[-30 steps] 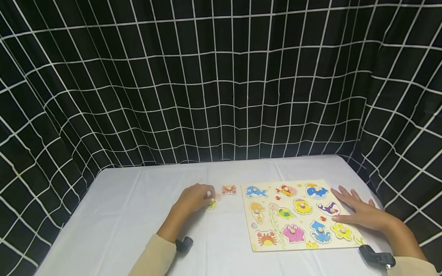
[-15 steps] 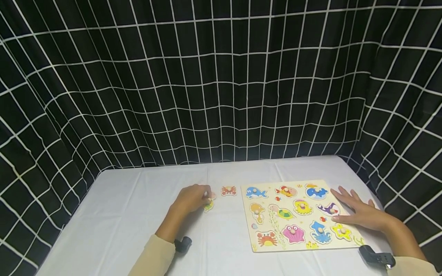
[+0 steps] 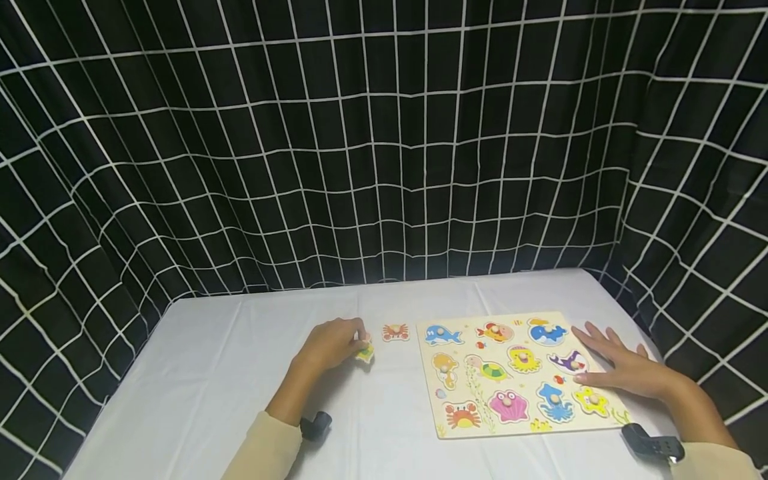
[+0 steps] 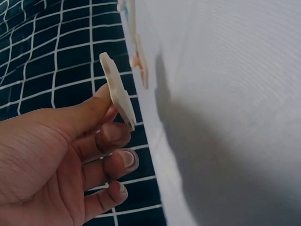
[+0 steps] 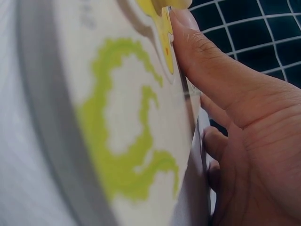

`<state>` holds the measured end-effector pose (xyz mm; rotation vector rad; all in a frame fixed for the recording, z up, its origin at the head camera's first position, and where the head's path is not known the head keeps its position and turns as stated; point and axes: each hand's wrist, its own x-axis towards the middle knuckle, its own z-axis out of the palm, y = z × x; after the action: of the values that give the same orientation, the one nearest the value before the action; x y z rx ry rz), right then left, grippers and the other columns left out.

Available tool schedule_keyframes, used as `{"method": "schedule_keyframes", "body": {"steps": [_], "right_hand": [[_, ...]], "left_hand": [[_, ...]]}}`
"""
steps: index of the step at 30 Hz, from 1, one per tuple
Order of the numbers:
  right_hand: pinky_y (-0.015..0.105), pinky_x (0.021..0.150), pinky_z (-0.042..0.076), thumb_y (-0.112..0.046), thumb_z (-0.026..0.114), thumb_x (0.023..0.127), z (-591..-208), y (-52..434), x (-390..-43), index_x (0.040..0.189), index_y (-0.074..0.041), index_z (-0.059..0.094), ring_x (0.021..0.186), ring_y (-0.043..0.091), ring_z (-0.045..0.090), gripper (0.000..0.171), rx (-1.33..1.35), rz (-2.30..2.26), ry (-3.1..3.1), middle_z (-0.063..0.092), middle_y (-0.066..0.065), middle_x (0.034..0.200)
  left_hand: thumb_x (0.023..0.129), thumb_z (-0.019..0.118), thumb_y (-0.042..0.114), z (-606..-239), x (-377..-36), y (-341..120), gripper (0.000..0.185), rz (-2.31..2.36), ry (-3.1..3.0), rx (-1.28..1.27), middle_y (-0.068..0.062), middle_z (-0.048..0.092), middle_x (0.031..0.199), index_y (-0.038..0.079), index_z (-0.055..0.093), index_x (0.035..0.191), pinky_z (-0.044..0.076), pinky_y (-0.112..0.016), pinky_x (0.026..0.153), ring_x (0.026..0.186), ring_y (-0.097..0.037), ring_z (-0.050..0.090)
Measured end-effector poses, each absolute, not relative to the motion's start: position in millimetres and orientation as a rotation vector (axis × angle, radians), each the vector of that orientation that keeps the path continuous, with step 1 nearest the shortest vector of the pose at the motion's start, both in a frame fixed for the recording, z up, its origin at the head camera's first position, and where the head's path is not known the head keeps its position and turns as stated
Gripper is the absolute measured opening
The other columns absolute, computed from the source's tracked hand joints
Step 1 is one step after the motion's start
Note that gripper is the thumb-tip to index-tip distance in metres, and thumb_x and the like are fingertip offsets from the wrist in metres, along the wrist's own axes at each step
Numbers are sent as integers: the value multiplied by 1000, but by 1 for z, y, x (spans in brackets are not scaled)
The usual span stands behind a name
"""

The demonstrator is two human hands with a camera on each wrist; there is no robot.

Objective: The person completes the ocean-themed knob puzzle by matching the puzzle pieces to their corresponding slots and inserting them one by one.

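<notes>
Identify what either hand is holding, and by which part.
The left hand pinches a small flat puzzle piece by its lower edge; the right hand lies flat on the puzzle board, holding nothing.

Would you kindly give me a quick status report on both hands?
Left hand pinches yellow puzzle piece, lifted off table. Right hand flat on puzzle board. Crab piece lies between.

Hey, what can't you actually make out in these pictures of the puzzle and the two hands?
- Puzzle piece pinched by the left hand: the head view has it mostly covered by fingers; the left wrist view shows it edge-on, so its picture is unreadable.
- Puzzle board: the right wrist view is blurred and cut off by the edges.
- Right hand: its palm hides the board's right edge in the head view.
- Loose crab piece: too small for detail.
</notes>
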<state>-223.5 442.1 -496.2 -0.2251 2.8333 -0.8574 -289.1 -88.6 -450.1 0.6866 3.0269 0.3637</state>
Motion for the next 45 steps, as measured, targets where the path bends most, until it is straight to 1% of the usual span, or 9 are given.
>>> {"method": "schedule_keyframes", "body": {"steps": [4, 13, 18, 23, 27, 30, 34, 40, 45], "right_hand": [[80, 100, -16, -47, 74, 86, -495, 443, -223, 159, -6, 23, 145, 59, -14, 98, -228, -855, 2839, 2, 33, 162], [79, 100, -17, -46, 74, 87, -492, 442, -220, 159, -6, 23, 145, 58, -15, 97, -228, -896, 2825, 1, 33, 163], [79, 101, -17, -45, 74, 86, -492, 440, -219, 159, -7, 24, 146, 57, -14, 97, -244, -895, 2829, 1, 32, 163], [78, 101, -17, -47, 74, 86, -494, 439, -219, 159, -7, 24, 146, 57, -14, 98, -223, -867, 2831, 2, 32, 163], [78, 101, -18, -47, 74, 86, -492, 438, -218, 159, -6, 24, 146, 57, -14, 98, -226, -888, 2833, 2, 33, 163], [78, 101, -17, -47, 75, 85, -491, 438, -218, 159, -6, 25, 145, 58, -14, 98, -232, -894, 2834, 2, 33, 163], [78, 101, -18, -47, 75, 85, -494, 440, -218, 159, -7, 24, 146, 57, -14, 99, -229, -889, 2833, 1, 32, 163], [79, 101, -17, -47, 75, 85, -494, 441, -218, 160, -7, 24, 146, 57, -13, 99, -233, -885, 2837, 2, 32, 163], [78, 102, -16, -47, 75, 86, -493, 441, -218, 159, -7, 24, 146, 57, -12, 98, -241, -878, 2844, 3, 32, 163]], "left_hand": [[95, 72, 32, -445, -286, -85, 18, 391, 3044, 713, 4, 69, 85, 16, 68, 103, 48, -35, 69, 73, -14, 55], [92, 75, 33, -436, -282, -74, 17, 436, 3034, 769, 8, 67, 81, 18, 69, 96, 47, -31, 67, 72, -11, 55], [93, 74, 34, -434, -279, -62, 19, 423, 3029, 799, 8, 69, 81, 17, 70, 99, 45, -30, 63, 70, -11, 54], [93, 74, 36, -431, -276, -44, 20, 360, 3023, 839, 10, 68, 80, 18, 70, 99, 43, -28, 61, 67, -10, 53], [92, 74, 38, -428, -277, -26, 20, 316, 3021, 886, 12, 62, 71, 19, 68, 93, 42, -26, 59, 64, -9, 53], [93, 74, 39, -428, -278, -13, 20, 293, 3013, 912, 13, 59, 68, 20, 68, 92, 42, -25, 59, 64, -9, 52], [93, 73, 42, -429, -279, 5, 22, 238, 3010, 967, 13, 59, 68, 20, 67, 92, 41, -25, 59, 64, -8, 52], [92, 73, 46, -432, -283, 28, 27, 222, 2981, 1017, 13, 58, 68, 21, 65, 87, 40, -24, 58, 63, -7, 52], [92, 73, 44, -439, -288, 44, 25, 236, 2963, 1040, 14, 58, 68, 22, 64, 84, 40, -25, 58, 63, -7, 52]]}}
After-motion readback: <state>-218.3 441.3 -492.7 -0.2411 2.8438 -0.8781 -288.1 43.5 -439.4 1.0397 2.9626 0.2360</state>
